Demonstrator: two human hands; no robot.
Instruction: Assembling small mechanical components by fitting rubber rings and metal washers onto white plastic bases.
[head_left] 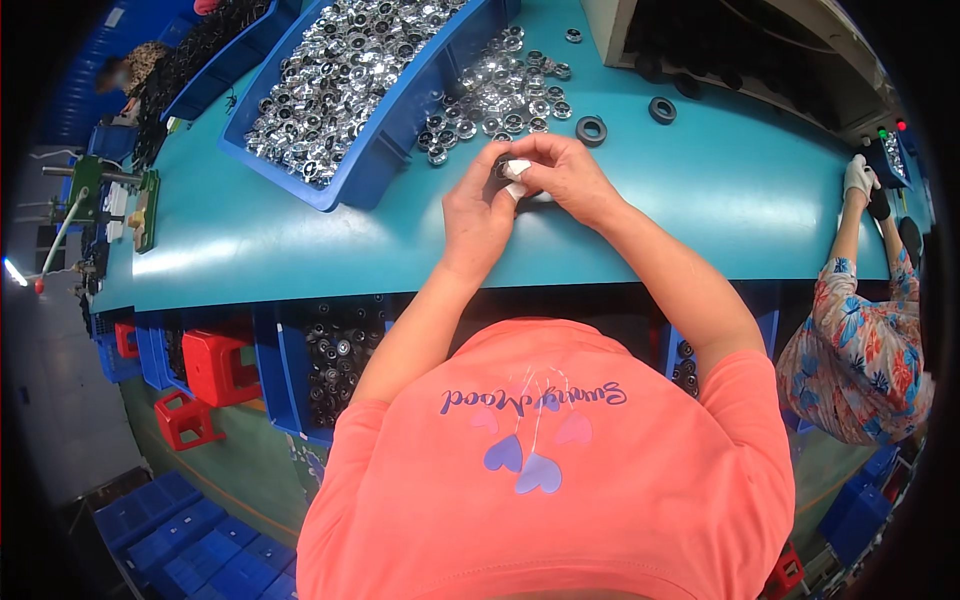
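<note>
My left hand (474, 228) and my right hand (575, 182) meet above the teal tabletop. Between their fingertips is a small dark round part (499, 172), largely hidden by the fingers. Both hands are closed on it, and white wraps (517, 169) cover some of the digits. Just beyond my right hand a black ring (591, 131) lies flat on the table. A loose pile of shiny round parts with dark centres (510, 90) spreads out past my fingers.
A blue bin (375, 165) full of similar shiny parts stands at the far left. A second black ring (661, 110) lies before a pale open-fronted housing (605, 30). At right a co-worker's white-gloved hand (858, 176) is near a small blue box. Red stools (215, 368) stand at left below the table (300, 255).
</note>
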